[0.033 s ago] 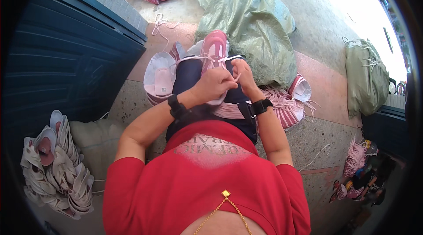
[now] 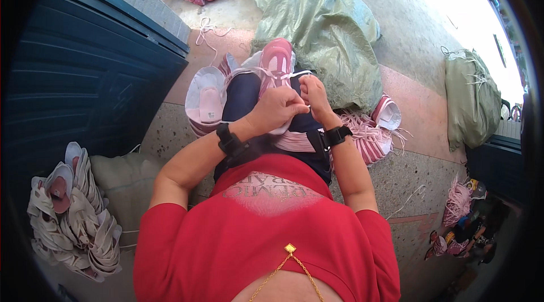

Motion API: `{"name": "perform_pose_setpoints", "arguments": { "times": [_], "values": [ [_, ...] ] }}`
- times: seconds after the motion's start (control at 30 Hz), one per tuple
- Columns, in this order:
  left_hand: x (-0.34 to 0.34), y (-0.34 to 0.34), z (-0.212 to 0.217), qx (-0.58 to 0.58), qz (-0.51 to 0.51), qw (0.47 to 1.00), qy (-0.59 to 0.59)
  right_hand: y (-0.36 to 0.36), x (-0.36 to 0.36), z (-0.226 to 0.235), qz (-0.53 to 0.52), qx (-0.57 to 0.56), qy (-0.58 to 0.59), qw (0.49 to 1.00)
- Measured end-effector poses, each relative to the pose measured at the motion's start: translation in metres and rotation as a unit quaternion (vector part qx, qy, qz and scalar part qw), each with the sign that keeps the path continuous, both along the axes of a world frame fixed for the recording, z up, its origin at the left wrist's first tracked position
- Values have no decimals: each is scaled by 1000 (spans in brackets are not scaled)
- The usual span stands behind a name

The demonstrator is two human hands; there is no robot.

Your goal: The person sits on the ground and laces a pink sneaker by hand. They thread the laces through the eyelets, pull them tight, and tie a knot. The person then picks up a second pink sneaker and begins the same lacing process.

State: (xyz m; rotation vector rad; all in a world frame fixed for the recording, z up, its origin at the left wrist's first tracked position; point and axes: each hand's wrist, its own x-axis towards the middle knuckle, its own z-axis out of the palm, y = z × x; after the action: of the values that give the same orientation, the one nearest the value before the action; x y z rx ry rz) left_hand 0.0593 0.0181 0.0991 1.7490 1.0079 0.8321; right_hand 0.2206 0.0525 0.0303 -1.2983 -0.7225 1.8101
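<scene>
Speckled floor (image 2: pixel 419 174); one pink shoe upper (image 2: pixel 277 52) on the lap (image 2: pixel 241 101).
From my remote post I read its long axis running away from the body, toe pointing past the lap's far edge. One white lace (image 2: pixel 300 73) crosses it. Two hands: left hand (image 2: pixel 279 107) pinched closed, right hand (image 2: pixel 315 96) curled closed just beside it; what either encloses, I cannot tell. I count two green sacks (image 2: pixel 323 27).
</scene>
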Motion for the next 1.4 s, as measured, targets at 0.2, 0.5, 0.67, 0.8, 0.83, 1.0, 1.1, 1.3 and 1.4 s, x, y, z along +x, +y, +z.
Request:
{"name": "perform_pose_setpoints", "arguments": {
  "times": [0.2,0.5,0.67,0.8,0.83,1.0,1.1,1.3,1.4],
  "values": [
    [-17,22,-19,-252,196,941,-110,-2,-11,5,47,97,-22,994],
    [-23,17,-35,-180,160,963,-118,-5,-26,13,108,47,105,987],
    [-25,20,-37,-237,168,944,-157,-2,-27,13,99,54,130,985],
    [-26,19,-35,-281,165,925,-195,-1,-28,10,104,82,121,984],
    [-26,18,-33,-296,165,917,-211,-2,-28,10,112,92,105,984],
    [-26,20,-18,-335,157,896,-244,-1,-31,11,100,124,23,987],
    [-27,21,-16,-335,144,895,-255,-3,-33,11,95,142,7,985],
    [-45,35,-44,-300,131,928,-176,-4,-30,29,64,204,-6,977],
    [-53,65,-67,-117,109,987,22,5,-20,45,59,255,-18,965]
  ]
}}
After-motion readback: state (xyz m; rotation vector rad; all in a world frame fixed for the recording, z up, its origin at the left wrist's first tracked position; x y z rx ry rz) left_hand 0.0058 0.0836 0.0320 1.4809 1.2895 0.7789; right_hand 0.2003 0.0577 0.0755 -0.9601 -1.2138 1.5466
